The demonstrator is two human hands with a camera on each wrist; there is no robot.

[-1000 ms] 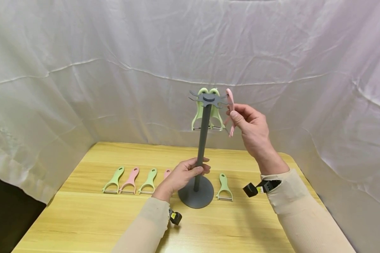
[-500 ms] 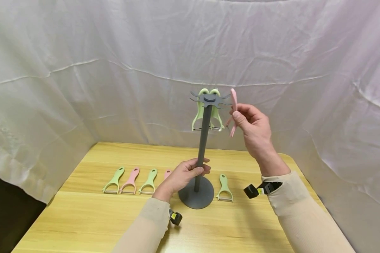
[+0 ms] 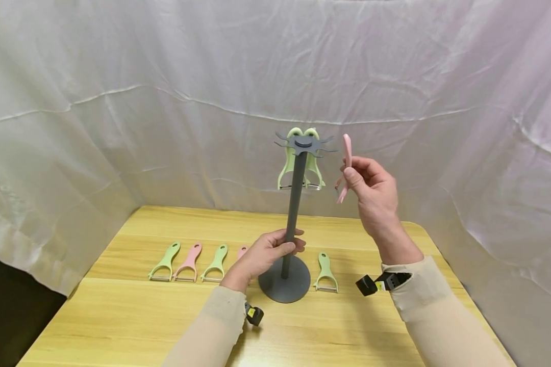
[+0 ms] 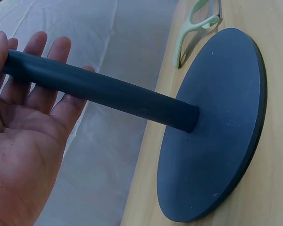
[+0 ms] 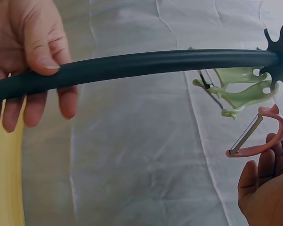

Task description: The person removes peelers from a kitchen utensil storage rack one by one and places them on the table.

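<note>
A dark grey hook stand (image 3: 296, 199) rises from its round base (image 4: 217, 127) on the table, leaning slightly in the head view. My left hand (image 3: 266, 252) holds its pole low down, thumb in front and fingers behind. Two green peelers (image 3: 288, 162) hang from hooks at the back of the top. To the right of the hooks, my right hand (image 3: 375, 191) pinches a pink peeler (image 3: 347, 149) by its handle, eyelet end up. A gap shows between that peeler and the nearest hook tip. The right wrist view shows its blade (image 5: 245, 135) and pink fork.
On the wooden table (image 3: 133, 316), left of the base, lie a green peeler (image 3: 167, 259), a pink peeler (image 3: 191, 260), another green peeler (image 3: 218, 260) and a pink peeler (image 3: 242, 251) partly behind my left hand. One green peeler (image 3: 324, 267) lies right of the base. Pale cloth (image 3: 239, 61) surrounds the table.
The pink peeler, at a right-hand hook one second ago, has come away from it to the right and slightly down with my right hand. My left hand stays on the pole.
</note>
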